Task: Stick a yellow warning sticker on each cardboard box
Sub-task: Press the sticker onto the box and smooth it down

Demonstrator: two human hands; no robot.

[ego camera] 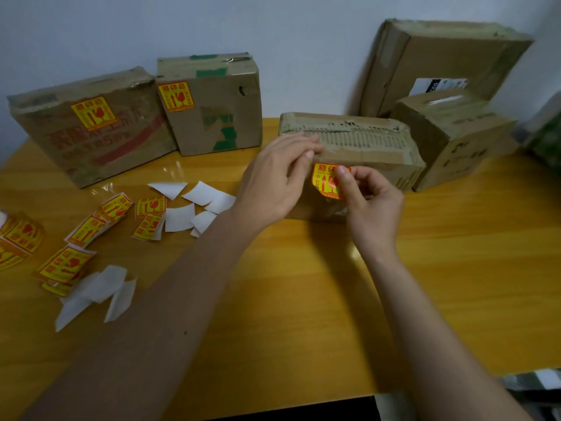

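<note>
Right hand pinches the yellow sticker, held right at the near face of the middle box. Left hand has relaxed fingers resting on the box's top edge, so the stick-down is basically straight forward.

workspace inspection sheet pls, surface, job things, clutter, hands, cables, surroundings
surface: glossy yellow wooden table.
job's things: two stickered boxes stand at back left; the middle box is getting a yellow sticker on its front; two boxes at back right show no sticker.
clutter: loose stickers and white backing papers lie at left.
grippers: left hand rests on the middle box's top edge; right hand pinches the sticker.
cables: nothing seen.
surroundings: pale wall behind.
</note>
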